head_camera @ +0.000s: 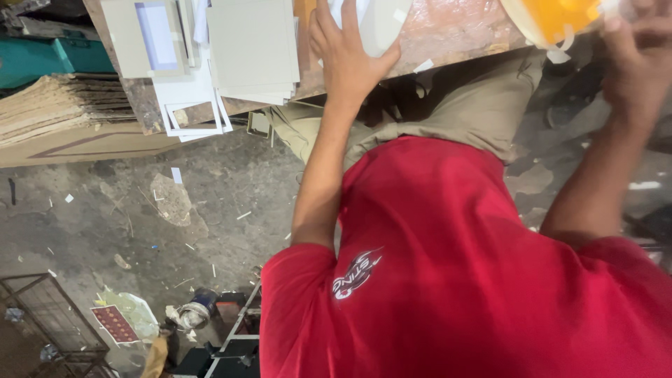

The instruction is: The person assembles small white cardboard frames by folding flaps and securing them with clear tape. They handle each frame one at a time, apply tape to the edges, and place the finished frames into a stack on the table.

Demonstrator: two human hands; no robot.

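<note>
Head view. My left hand: fingers spread, palm flat on white card sheet at worktable edge. My right hand: blurred, grip unreadable, beside orange-and-white tape roll. Step, as I judge: steadying sheet for taping. Next needs firm pressure.

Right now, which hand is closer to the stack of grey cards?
Left. The left hand lies just beside the grey card stack, on a white sheet. The right hand is far off, by the yellow roll.

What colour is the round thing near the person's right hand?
The round thing is yellow-orange with a pale cream rim, seen in the head view beside the right hand.
</note>
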